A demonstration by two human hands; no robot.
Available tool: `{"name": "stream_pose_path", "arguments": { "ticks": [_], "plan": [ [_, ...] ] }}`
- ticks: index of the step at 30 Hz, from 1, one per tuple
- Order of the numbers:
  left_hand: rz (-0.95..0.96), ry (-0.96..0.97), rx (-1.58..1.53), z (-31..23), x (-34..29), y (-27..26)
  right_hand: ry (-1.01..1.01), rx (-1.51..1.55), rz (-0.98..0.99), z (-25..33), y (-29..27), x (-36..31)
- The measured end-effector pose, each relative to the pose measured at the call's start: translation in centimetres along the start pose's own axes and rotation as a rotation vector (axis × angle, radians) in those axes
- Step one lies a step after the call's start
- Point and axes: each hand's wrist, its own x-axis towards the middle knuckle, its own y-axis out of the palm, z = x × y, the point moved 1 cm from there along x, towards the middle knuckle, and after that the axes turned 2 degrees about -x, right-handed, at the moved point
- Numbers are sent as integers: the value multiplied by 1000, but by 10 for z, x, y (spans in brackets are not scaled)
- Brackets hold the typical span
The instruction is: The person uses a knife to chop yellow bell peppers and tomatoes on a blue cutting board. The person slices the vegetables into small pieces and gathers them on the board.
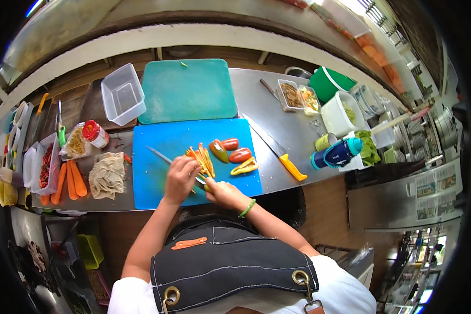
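A long knife (159, 155) lies slantwise over the blue cutting board (248, 137), its tip toward the far left. My right hand (226, 195) is wrapped round its yellow handle near the board's front edge. My left hand (181, 178) is closed over the blade with its fingertips pressed together; what they hold, if anything, is hidden. Just beyond both hands lie cut strips of orange-yellow pepper (201, 158). To their right are several red and greenish pepper pieces (240, 155) and an opened pepper half (245, 166) with its pale inside up.
A second knife (292, 166) with a yellow handle lies right of the board, near a dark blue bottle (336, 154). At left are a crumpled cloth (107, 177), carrots (77, 180) and a red-lidded jar (95, 133). Behind sit a green board (188, 89) and a clear tub (123, 97).
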Motion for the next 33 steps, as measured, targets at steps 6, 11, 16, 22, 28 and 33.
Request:
{"name": "stream_pose_path", "arguments": {
  "ticks": [6, 11, 16, 22, 28, 33],
  "plan": [
    [588, 342, 145, -18, 23, 133, -356, 87, -23, 2, 72, -5],
    [671, 238, 337, -18, 29, 161, -350, 31, 78, -32, 101, 4],
    [555, -50, -96, -23, 46, 94, -17, 134, 212, -12, 36, -22],
    [288, 48, 190, 14, -24, -11, 320, 369, 51, -40, -1, -51],
    [336, 82, 235, 27, -80, -25, 150, -55, -37, -15, -6, -44],
    [333, 60, 239, 33, -75, -19, -46, -238, -89, 15, -20, -41]
  ]
}}
